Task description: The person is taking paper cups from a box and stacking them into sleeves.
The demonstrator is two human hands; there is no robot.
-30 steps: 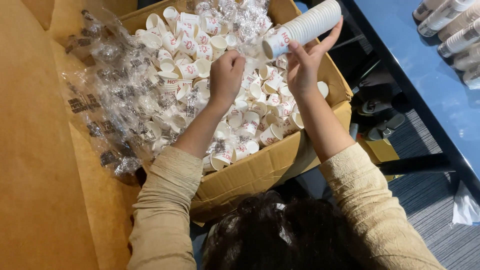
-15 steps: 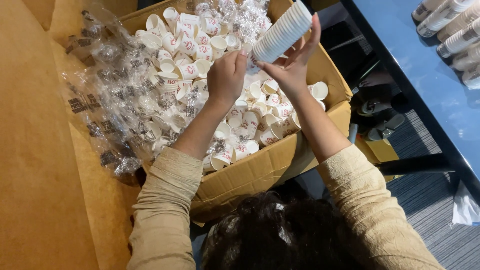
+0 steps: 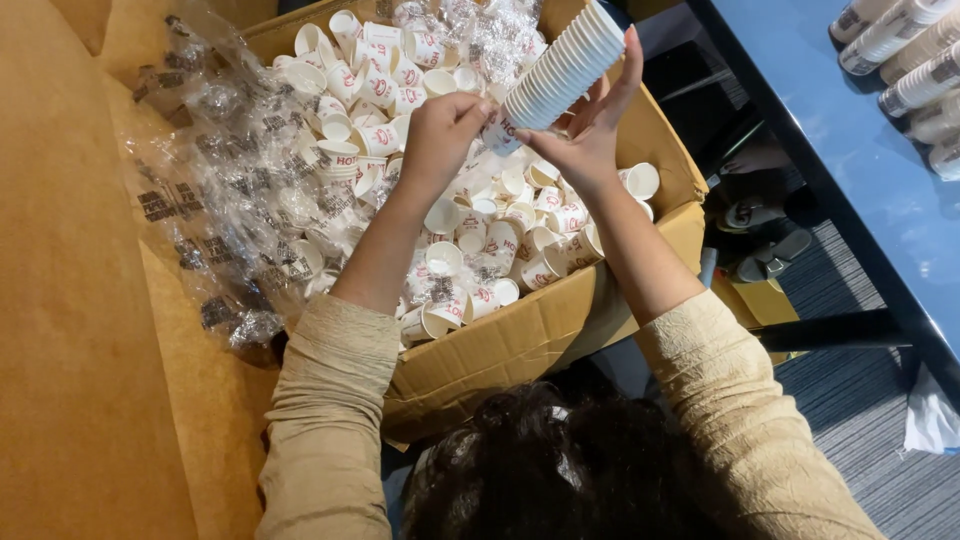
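Inside the open cardboard box (image 3: 520, 345), loose white paper cups (image 3: 470, 250) with red print lie heaped in all directions, some on their sides, some mouth up. Crumpled clear plastic wrap (image 3: 235, 215) spills over the box's left wall and covers part of the heap; more wrap lies at the far end of the box. To the right, a blue surface (image 3: 850, 150) carries several wrapped cup sleeves (image 3: 900, 40) lying side by side, well apart from the box. A dark tangle of hair sits at the lower edge of the view, between the two sleeved forearms.

Above the heap, a nested stack of cups (image 3: 560, 70) is held tilted, its free end pointing up and to the right. The right hand (image 3: 590, 135) cradles the stack from below, fingers spread along its side. The left hand (image 3: 440, 135) is closed around the lower end of the stack, fingertips pinching the bottom cup. Both forearms rise from the near edge of the box.
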